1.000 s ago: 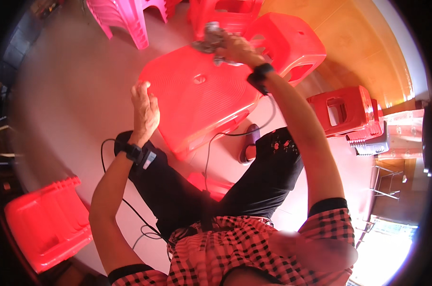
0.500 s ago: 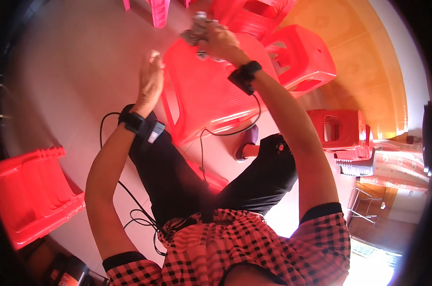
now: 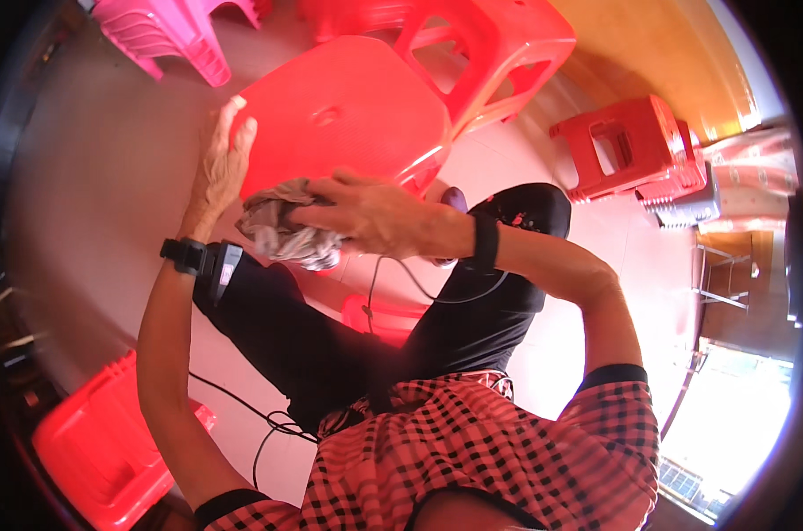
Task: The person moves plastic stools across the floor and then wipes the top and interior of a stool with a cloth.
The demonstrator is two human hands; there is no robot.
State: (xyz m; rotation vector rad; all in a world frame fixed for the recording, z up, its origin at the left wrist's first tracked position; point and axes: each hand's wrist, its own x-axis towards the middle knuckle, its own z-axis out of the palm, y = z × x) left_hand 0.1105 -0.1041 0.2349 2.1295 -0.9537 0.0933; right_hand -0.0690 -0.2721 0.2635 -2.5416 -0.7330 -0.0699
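Observation:
A red plastic stool [image 3: 348, 106] stands tilted before my knees, its smooth seat with a small central hole facing up toward me. At the left rim of that seat is my left hand [image 3: 217, 168], fingers stretched along the edge and thumb lapping over it. My right hand [image 3: 379, 212] is closed on a crumpled grey-brown cloth [image 3: 282, 221] at the seat's near edge. Part of the cloth hangs below the rim, and the fingers under it are hidden. Black bands with small devices circle both wrists.
Another red stool [image 3: 517, 53] stands just behind on the right, and a pink stool [image 3: 167, 31] at the far left. Stacked red stools [image 3: 627, 146] are on the right, more red stools [image 3: 109, 442] at lower left. A black cable [image 3: 242, 403] loops beside my left thigh.
The stool has turned, bringing its seat into view. My right hand has swung with the cloth from the far end to the near edge. My left hand has shifted left with the rim.

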